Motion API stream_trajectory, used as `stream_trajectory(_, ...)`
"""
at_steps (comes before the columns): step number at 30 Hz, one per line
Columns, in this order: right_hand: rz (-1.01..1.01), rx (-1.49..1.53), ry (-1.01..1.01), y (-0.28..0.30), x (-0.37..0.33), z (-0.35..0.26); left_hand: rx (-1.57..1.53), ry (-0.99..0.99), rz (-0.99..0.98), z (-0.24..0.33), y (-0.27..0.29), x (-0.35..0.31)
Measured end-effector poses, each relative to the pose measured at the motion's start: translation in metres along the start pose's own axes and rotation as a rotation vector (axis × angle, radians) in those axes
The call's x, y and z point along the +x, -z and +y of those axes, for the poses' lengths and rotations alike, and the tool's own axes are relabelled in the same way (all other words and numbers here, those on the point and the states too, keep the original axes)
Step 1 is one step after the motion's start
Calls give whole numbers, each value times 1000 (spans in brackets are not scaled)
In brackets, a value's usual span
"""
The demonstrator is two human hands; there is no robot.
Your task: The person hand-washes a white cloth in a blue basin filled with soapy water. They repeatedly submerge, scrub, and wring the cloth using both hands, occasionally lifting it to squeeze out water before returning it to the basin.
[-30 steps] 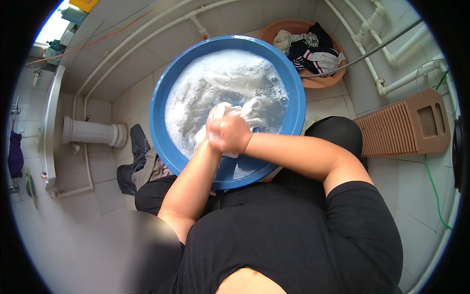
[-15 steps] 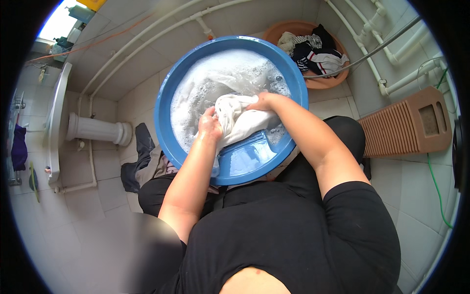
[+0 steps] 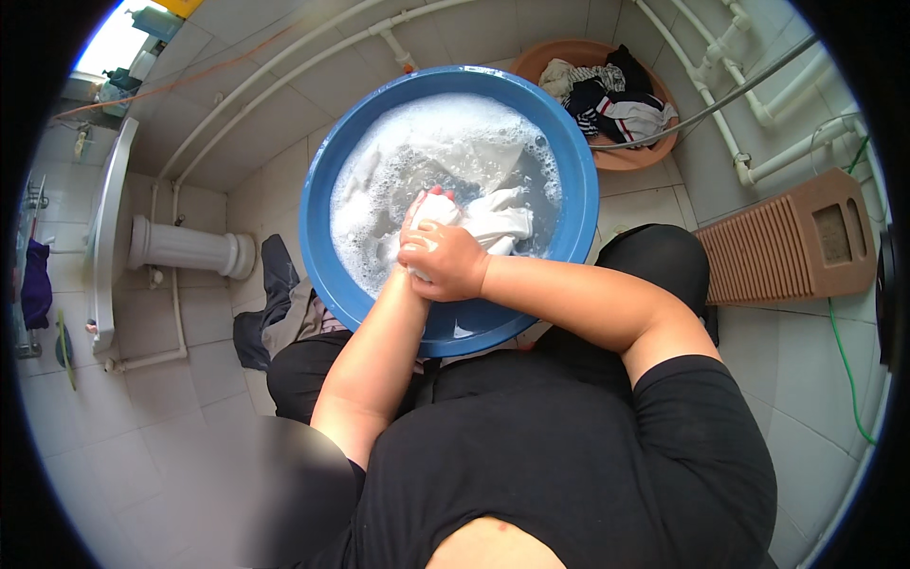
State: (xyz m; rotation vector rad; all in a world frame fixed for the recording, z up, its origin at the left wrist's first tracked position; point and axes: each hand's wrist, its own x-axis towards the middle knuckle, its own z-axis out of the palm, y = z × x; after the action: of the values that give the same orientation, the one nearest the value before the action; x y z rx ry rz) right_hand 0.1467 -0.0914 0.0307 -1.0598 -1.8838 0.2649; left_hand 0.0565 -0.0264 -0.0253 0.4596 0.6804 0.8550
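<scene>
Soapy water and foam fill a big blue basin in front of me. A wet white cloth, its kind of garment not clear, is bunched between my hands and trails right into the water. My left hand lies under the bunch, palm up, fingertips curled over its far side. Pressed down over the left palm and wrist, my right hand is closed in a fist on the cloth. The bunch hides much of the left palm. Foam clings to the right knuckles.
An orange-brown tub with dark and light clothes stands at the back right. A brown washboard leans at the right. Dark and grey clothes lie on the floor left of the basin. A white pedestal sink is farther left.
My right hand has moved left and nearer, from the cloth's right side onto the left palm, and closed into a fist. The cloth's bunch moved with it, covering less of the basin's near wall.
</scene>
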Motion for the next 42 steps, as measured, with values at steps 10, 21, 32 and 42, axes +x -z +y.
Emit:
stream_trajectory(10, 121, 28, -462, -1, 5, 23, -243, 292, -378, -6, 37, 19)
stream_trajectory(21, 44, -211, -938, 56, 21, 96, 616, -244, -71, 61, -35, -18)
stream_trajectory(32, -669, -280, -632, 39, -10, 128, 1913, -166, 7, 56, 22, -15)
stream_trajectory(42, -252, 676, -1028, 68, 13, 131, 597, -211, 147, 89, 11, -14)
